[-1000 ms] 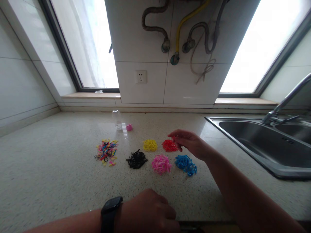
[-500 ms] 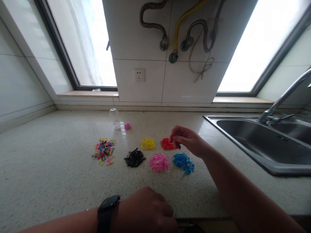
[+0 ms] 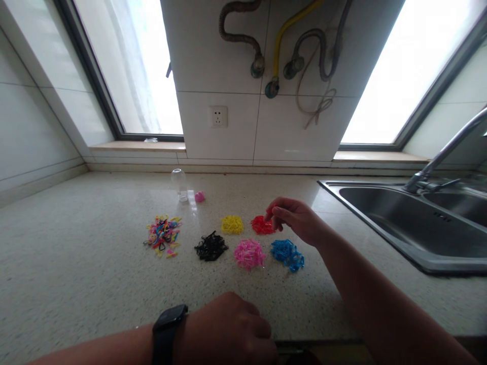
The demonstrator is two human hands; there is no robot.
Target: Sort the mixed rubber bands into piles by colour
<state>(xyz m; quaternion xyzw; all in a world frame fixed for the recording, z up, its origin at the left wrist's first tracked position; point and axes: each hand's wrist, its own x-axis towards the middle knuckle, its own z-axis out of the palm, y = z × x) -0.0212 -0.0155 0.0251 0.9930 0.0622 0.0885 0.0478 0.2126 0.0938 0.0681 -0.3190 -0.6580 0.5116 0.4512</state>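
My right hand [image 3: 291, 217] is over the pile of small red rubber bands [image 3: 262, 225], its thumb and fingers pinched together. Whatever lies between the fingertips is too small to make out. At the counter's front edge rests my left hand [image 3: 232, 329], wearing a black watch [image 3: 170, 324]; its fingers are curled and their inner side is hidden. Around the red pile lie yellow bands [image 3: 232, 224], pink bands [image 3: 249, 254], blue bands [image 3: 288, 255] and black bands [image 3: 211, 247]. A mixed-colour heap of bands [image 3: 163, 234] sits at the left.
Behind the mixed heap stand a clear plastic bottle [image 3: 178, 185] and a small pink cap [image 3: 200, 196]. A steel sink [image 3: 380, 223] with a faucet [image 3: 437, 157] is set into the speckled counter [image 3: 95, 263] at the right. Hoses and a socket [image 3: 218, 117] are on the tiled wall.
My right hand's fingers have drawn closer together above the red pile, with only a slight shift. The left hand and the piles look unchanged.
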